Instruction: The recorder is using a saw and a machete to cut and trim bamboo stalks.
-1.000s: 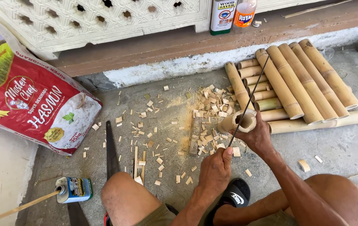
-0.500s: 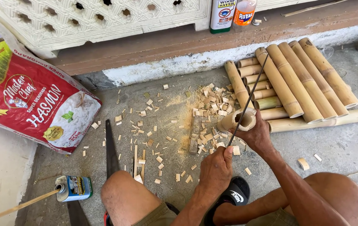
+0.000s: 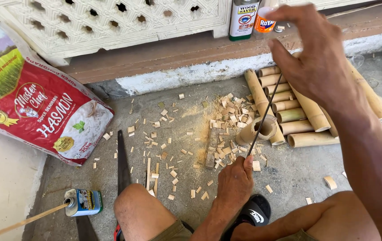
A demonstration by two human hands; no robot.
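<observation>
Thin dark rod [image 3: 262,118]: slender, stiff, likely light; slants above bamboo offcuts [image 3: 226,129] on concrete floor [image 3: 289,174]. Left hand [image 3: 235,180] pinches lower end; right hand [image 3: 316,62] grips upper end, fingers closed. Best held at both ends

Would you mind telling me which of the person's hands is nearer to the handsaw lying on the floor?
The left. The left hand grips the lower end of a thin dark rod, just right of the handsaw. The right hand is raised high at the rod's upper end, far off to the right.
</observation>
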